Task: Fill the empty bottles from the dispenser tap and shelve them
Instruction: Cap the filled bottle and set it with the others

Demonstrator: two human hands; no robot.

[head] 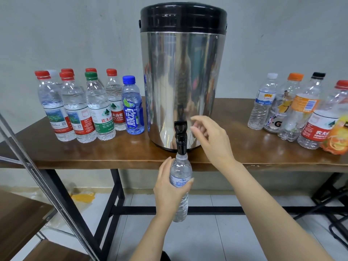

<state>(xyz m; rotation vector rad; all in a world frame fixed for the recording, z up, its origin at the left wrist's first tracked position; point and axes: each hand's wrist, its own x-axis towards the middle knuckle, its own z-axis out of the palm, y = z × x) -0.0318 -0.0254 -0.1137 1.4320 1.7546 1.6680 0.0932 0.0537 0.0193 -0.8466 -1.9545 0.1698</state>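
The left hand (170, 187) gripped a clear bottle (181, 164) around its white-and-blue label, fingers and thumb curled round the body. The bottle stood upright and uncapped just below the front edge of the desk (244, 155), with its mouth right at the black tap (180, 136). How much water it held could not be told.

The tap jutted from the base of the steel dispenser (180, 76), which had a black lid and stood at the middle of the desk, close to the front edge.

The right hand (212, 140) hovered just beside the tap's lever. Its fingers were loosely spread and held nothing. The fingertips were blurred, so whether they touched the lever could not be told.

Near the left end of the desk stood a cluster of capped bottles (79, 110), mostly red-capped and seemingly full. A blue-capped bottle (132, 108) stood nearest the dispenser. Towards the right end stood another group of capped bottles (282, 110) that looked empty. A metal-framed shelf (22, 213) with wooden boards showed at the lower left, beside the desk.
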